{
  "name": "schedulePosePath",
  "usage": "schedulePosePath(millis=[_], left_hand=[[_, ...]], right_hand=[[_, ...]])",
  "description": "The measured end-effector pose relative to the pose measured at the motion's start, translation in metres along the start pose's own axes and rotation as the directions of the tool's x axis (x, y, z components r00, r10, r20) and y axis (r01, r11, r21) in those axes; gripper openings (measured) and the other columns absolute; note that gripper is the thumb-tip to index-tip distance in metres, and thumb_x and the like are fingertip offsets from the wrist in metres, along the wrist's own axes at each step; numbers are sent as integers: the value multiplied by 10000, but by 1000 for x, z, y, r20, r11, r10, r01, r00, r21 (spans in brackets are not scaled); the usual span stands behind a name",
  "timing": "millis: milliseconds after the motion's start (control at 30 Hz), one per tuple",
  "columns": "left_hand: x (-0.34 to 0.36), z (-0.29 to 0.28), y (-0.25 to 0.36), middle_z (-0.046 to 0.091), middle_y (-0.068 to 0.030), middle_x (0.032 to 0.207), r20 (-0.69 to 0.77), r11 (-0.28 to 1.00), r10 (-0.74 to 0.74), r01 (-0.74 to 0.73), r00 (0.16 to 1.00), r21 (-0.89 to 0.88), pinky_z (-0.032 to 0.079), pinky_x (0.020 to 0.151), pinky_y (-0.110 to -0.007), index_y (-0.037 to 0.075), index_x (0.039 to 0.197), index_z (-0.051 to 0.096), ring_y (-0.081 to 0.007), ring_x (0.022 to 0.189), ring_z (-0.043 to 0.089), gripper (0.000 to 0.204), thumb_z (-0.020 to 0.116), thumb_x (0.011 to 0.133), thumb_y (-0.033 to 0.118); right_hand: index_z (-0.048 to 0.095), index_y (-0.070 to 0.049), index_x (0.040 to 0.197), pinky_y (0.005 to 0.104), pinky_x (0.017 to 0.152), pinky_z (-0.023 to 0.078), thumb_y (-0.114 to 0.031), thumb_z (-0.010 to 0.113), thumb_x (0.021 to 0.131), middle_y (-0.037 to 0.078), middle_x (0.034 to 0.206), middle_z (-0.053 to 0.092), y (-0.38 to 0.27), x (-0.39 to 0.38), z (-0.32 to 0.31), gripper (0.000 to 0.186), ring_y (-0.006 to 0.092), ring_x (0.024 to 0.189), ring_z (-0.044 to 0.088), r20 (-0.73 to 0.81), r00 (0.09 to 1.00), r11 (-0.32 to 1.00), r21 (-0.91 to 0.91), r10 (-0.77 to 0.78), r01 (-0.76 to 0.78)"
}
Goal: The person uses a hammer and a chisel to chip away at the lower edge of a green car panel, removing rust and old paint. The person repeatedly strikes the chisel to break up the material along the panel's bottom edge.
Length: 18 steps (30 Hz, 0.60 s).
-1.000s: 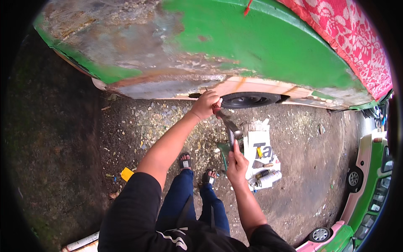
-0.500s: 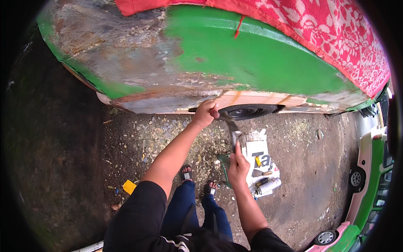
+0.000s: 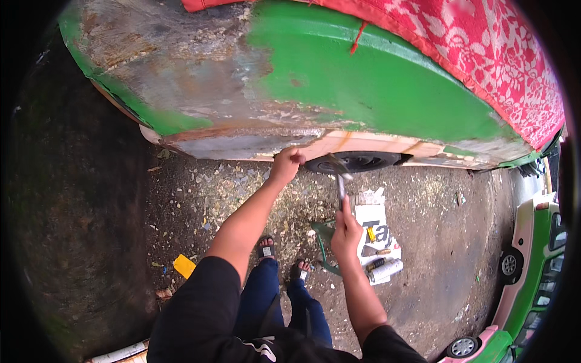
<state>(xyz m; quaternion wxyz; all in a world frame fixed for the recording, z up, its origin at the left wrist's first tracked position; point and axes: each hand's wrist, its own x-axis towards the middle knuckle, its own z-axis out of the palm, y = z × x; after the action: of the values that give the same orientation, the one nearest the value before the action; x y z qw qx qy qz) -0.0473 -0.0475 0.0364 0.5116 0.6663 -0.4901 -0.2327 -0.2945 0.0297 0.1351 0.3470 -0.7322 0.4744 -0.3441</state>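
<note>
Littered ground (image 3: 236,193), right hand (image 3: 347,235) clenching hammer (image 3: 342,190), left hand (image 3: 284,166) clenching handle (image 3: 299,158)

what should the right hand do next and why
Probably tap the hammer in the right hand against the reddish-brown handle end: the left hand grips that handle close to the car's lower side, and the hammer is apart from it.

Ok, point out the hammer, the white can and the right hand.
Hammer (image 3: 341,189), head view: on its shaft.
White can (image 3: 386,271), head view: on its side.
Right hand (image 3: 347,235), head view: on its back.
</note>
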Motion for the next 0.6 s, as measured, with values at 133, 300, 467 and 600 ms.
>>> schedulePosePath(millis=[133,300,467,600], left_hand=[[-36,-4,-14,466,-123,700,136,913,383,-397,914,95,422,651,-438,27,679,451,-335,699,498,260,662,826,66],[-28,1,4,447,-112,700,111,827,541,-551,834,110,417,648,-412,30,679,430,-314,668,474,263,645,829,44],[-14,-1,10,477,-105,714,170,787,587,-608,791,109,429,671,-417,31,689,460,-312,701,492,250,672,816,70],[-9,1,13,485,-107,719,192,770,603,-628,774,115,435,665,-414,27,695,468,-312,699,489,236,670,813,62]], right_hand=[[498,67,1355,260,607,475,78,539,902,127,818,656,34,-34,-3,454,129,652,570,-320,929,958,150,-186,244],[501,48,1366,246,697,474,16,547,944,124,926,683,40,-46,-5,426,103,743,574,-88,984,959,255,153,-127],[507,33,1369,253,727,478,-9,550,952,127,937,690,38,-46,-3,421,106,787,584,-99,980,943,305,173,-135],[501,24,1377,253,734,477,-20,559,953,120,937,693,38,-49,-5,430,101,802,585,-101,981,954,269,165,-132]])
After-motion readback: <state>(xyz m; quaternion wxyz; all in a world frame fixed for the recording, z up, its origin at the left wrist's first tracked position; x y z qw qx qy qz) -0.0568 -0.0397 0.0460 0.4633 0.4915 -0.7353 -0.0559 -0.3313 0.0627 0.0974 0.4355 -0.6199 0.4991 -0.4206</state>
